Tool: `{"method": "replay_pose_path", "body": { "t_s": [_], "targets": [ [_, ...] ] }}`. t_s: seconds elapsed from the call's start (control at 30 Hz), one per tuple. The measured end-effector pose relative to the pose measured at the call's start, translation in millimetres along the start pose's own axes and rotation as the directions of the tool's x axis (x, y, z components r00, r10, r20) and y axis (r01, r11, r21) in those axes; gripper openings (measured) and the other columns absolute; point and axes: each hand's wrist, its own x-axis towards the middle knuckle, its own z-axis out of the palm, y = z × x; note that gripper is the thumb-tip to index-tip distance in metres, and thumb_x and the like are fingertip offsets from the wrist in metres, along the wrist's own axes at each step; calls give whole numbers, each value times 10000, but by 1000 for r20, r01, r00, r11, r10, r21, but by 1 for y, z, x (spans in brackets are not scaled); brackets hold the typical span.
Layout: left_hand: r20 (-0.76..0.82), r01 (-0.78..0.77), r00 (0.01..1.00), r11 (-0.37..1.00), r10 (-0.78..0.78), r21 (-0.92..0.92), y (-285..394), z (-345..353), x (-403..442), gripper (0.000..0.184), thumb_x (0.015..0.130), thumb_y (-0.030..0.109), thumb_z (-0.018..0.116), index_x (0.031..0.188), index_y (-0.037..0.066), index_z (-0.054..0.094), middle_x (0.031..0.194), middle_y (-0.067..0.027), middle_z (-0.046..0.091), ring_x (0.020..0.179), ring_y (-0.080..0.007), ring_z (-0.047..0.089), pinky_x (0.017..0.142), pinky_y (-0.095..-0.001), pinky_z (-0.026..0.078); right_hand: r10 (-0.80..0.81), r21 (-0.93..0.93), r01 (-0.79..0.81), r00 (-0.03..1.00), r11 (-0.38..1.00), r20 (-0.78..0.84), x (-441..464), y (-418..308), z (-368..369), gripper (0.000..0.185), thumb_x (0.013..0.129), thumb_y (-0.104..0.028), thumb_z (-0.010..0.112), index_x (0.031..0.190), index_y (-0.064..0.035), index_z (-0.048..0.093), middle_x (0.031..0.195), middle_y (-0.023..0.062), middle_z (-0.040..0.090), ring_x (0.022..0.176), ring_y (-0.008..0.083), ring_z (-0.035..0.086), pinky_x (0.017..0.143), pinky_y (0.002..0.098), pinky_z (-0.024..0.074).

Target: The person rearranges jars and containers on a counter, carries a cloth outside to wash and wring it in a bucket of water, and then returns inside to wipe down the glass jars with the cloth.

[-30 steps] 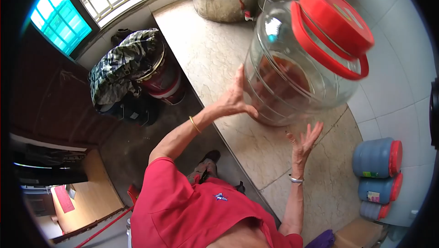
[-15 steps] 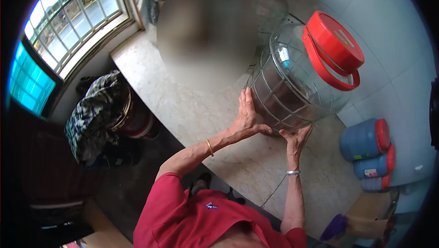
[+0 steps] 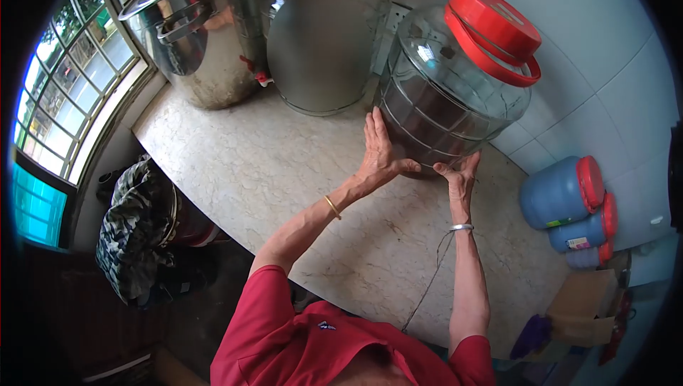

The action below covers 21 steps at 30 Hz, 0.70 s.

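1. Left grip [image 3: 380,158]: wide, its fingers laid along the lower side of a large glass jar [image 3: 445,119] and its thumb stretched along the base. A gold-coloured bangle [image 3: 332,207] circles the wrist.
2. Right grip [image 3: 461,176]: likewise wide, set against the opposite side of the jar's base, thumb pointing toward the left thumb; some fingertips are hidden by the glass. A silver-coloured bangle [image 3: 461,227] circles this wrist.
3. Glass jar: located beyond both hands, over the pale, veined surface [image 3: 313,180] and near the tiled wall [image 3: 569,73]. Grid lines encircle the body; dark brown contents show inside, beneath a red lid [image 3: 494,23] with a red handle. Whether the base lies fully flat cannot be told.
4. Neighbouring vessels: a second red-lidded jar [image 3: 327,94], partly blurred, stands left of the first; beside it is a metal pot [image 3: 199,44].
5. Right margin: three blue containers [image 3: 551,194] with red lids line the wall, near a cardboard box [image 3: 583,297] and a purple item [image 3: 531,336].
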Motion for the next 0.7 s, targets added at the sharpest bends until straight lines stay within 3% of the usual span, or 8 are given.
{"method": "replay_pose_path", "body": {
  "t_s": [0.3, 0.6, 0.67, 0.7],
  "targets": [
    [-5, -13, 1000, 1000, 13, -8, -11, -1, 13, 1475, 463, 404, 907, 1404, -87, -117, 1455, -278, 87, 1380, -402, 134, 1133, -419, 216, 36, 35, -38, 998, 999, 42, 10, -9, 8, 1248, 581, -318, 883, 1440, 51, 57, 1434, 258, 288, 1295, 314, 348, 1076, 349, 287],
    [-1, -57, 998, 998, 57, -24, -14, -2, 14, 1479, 462, 401, 909, 1397, -97, -124, 1441, -281, 102, 1377, -412, 124, 1129, -427, 224, 11, 15, -11, 1000, 1000, 5, 13, 12, 9, 1266, 576, -302, 884, 1443, 60, 36, 1466, 257, 224, 1331, 319, 295, 1099, 356, 252],
    [-6, -90, 996, 994, 90, -64, -16, -3, 15, 1474, 458, 396, 909, 1401, -69, -124, 1424, -358, 35, 1326, -498, 136, 1123, -495, 196, -50, 56, 51, 998, 997, -30, 12, 10, 12, 1064, 608, -253, 876, 1395, -16, 201, 1377, 185, 347, 1280, 298, 351, 1061, 376, 301],
    [-9, -90, 996, 994, 90, -67, -16, -4, 15, 1474, 458, 396, 909, 1401, -69, -124, 1424, -358, 35, 1326, -498, 136, 1123, -495, 196, -52, 53, 53, 998, 997, -28, 10, 7, 14, 1064, 608, -253, 876, 1395, -16, 201, 1377, 185, 347, 1280, 298, 351, 1061, 376, 301]
  ]
}}
